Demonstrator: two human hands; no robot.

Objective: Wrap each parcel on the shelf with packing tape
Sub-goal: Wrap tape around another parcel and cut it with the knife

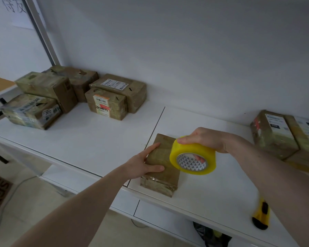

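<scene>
A small brown parcel (163,173) lies near the front edge of the white shelf (96,139), shiny tape over its near end. My left hand (144,164) rests on its left side, fingers straight, thumb laid across the top. My right hand (206,139) grips a yellow roll of packing tape (193,155) from above, fingers hooked inside the core. The roll hovers over the parcel's right half.
Several taped parcels (105,102) are grouped at the shelf's back left. Two more parcels (275,132) stand at the right edge. A yellow utility knife (261,217) lies at the shelf's front right. Below, floor and a cable show.
</scene>
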